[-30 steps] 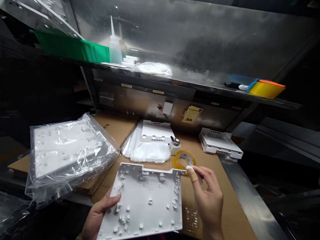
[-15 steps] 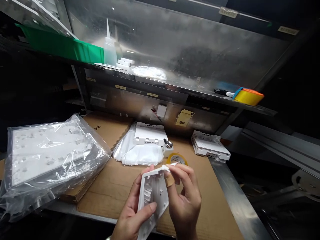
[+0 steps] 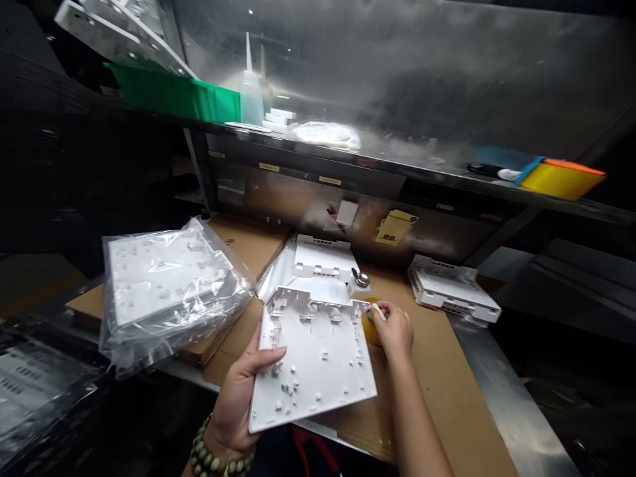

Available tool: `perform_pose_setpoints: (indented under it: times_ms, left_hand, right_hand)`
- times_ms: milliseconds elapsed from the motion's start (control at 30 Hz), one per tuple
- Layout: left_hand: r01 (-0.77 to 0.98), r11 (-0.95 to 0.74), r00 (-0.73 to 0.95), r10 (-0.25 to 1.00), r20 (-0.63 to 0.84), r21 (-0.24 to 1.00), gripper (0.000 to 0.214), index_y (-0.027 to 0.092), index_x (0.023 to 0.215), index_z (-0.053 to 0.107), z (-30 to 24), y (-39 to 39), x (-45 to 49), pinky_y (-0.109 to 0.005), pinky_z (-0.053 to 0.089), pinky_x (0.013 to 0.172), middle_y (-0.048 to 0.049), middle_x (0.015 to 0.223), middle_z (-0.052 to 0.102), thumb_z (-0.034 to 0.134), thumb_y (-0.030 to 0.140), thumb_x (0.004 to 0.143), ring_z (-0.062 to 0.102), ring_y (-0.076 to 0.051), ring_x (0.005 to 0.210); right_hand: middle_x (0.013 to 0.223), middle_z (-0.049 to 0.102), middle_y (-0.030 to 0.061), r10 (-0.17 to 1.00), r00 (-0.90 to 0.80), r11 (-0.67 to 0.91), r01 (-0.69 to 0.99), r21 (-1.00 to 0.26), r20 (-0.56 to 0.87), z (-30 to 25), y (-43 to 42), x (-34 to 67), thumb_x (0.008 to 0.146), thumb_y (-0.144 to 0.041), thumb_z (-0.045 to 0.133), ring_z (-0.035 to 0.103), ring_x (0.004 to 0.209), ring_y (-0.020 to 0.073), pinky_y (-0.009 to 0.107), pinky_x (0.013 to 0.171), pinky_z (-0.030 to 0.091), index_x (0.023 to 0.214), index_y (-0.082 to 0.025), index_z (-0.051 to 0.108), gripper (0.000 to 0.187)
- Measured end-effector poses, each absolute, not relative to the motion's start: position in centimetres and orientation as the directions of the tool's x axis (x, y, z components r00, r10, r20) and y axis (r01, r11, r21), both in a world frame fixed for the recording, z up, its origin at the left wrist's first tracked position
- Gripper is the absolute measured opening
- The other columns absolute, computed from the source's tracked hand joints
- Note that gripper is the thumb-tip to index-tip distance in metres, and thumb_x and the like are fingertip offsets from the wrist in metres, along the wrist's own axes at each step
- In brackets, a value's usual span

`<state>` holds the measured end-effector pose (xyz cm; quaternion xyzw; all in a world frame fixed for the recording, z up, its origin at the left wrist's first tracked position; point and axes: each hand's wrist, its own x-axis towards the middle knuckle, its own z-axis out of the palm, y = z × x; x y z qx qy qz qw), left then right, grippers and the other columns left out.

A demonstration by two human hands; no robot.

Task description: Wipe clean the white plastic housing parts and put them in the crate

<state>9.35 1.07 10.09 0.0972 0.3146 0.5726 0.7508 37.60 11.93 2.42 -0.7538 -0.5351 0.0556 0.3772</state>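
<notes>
A flat white plastic housing panel (image 3: 318,358) is tilted toward me, its inner side showing small posts, clips and ribs. My left hand (image 3: 241,391) grips the panel's left edge, thumb across the inner face and the other fingers behind. At the panel's upper right corner, my right hand (image 3: 396,330) is closed in a pinch around a small white piece (image 3: 379,311), which looks like folded cloth or paper. Whether that piece touches the corner I cannot tell. Partly hidden behind the right hand is a roll of yellow tape (image 3: 370,329).
Bagged white panels (image 3: 169,278) lie left on cardboard (image 3: 243,248). Behind my hands stand a white housing (image 3: 322,258) and a metal-topped dispenser bottle (image 3: 360,283). More housings (image 3: 452,291) are stacked right. The shelf holds a green bin (image 3: 173,99) and a nozzle bottle (image 3: 252,99).
The panel has turned from nearly edge-on to showing its whole inner face. My right hand has moved to its upper right corner. The view has shifted left.
</notes>
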Motion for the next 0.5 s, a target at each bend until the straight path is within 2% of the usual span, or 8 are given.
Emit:
perform_pose_setpoints:
  times_ms: [100,200,333,433,500]
  left_hand:
    - [-0.832,0.401,0.329,0.913,-0.241,0.382,0.078,0.025,0.163,0.027,10.1,1.2,8.0,-0.060,0.041,0.117,-0.0178,0.145,0.062,0.064,0.019,0.094,0.060,-0.041,0.129]
    - [-0.824,0.469,0.460,0.881,-0.109,0.319,0.068,0.022,0.161,0.032,10.2,1.2,7.2,-0.060,0.035,0.120,-0.0177,0.148,0.060,0.057,0.038,0.100,0.054,-0.041,0.136]
    - [-0.827,0.463,0.465,0.882,-0.076,0.318,0.067,0.024,0.160,0.036,10.7,0.9,6.8,-0.058,0.031,0.123,-0.0142,0.148,0.060,0.057,0.043,0.099,0.051,-0.039,0.140]
    - [-0.825,0.457,0.457,0.886,-0.084,0.332,0.068,0.025,0.160,0.036,10.8,0.7,6.6,-0.056,0.029,0.124,-0.0131,0.150,0.060,0.058,0.045,0.098,0.049,-0.038,0.142]
    - [-0.818,0.467,0.476,0.877,-0.061,0.336,0.067,0.024,0.160,0.036,10.7,0.7,6.5,-0.056,0.027,0.124,-0.0131,0.151,0.059,0.055,0.047,0.099,0.048,-0.038,0.143]
  right_hand:
    - [0.085,0.072,0.0093,0.877,0.413,-0.215,0.795,-0.567,0.245,1.0,12.6,37.7,0.082,-0.029,0.061,0.057,0.090,0.0286,0.041,0.083,0.042,0.093,-0.019,0.069,0.016]
    - [0.099,0.072,0.0135,0.886,0.396,-0.219,0.816,-0.535,0.241,1.0,11.9,37.3,0.084,-0.026,0.054,0.056,0.101,0.0312,0.043,0.088,0.040,0.089,-0.020,0.068,0.015]
    - [0.113,0.070,0.0173,0.877,0.390,-0.175,0.802,-0.572,0.279,1.9,10.6,37.7,0.084,-0.035,0.053,0.055,0.109,0.0352,0.047,0.093,0.042,0.092,-0.019,0.071,0.026]
    - [0.117,0.069,0.0171,0.844,0.410,-0.114,0.768,-0.631,0.346,2.8,8.7,38.1,0.085,-0.047,0.052,0.056,0.114,0.0362,0.049,0.097,0.044,0.095,-0.019,0.073,0.036]
    - [0.115,0.070,0.0154,0.820,0.426,-0.071,0.738,-0.671,0.382,3.2,6.2,37.9,0.086,-0.054,0.052,0.061,0.107,0.0334,0.046,0.091,0.048,0.096,-0.019,0.074,0.042]
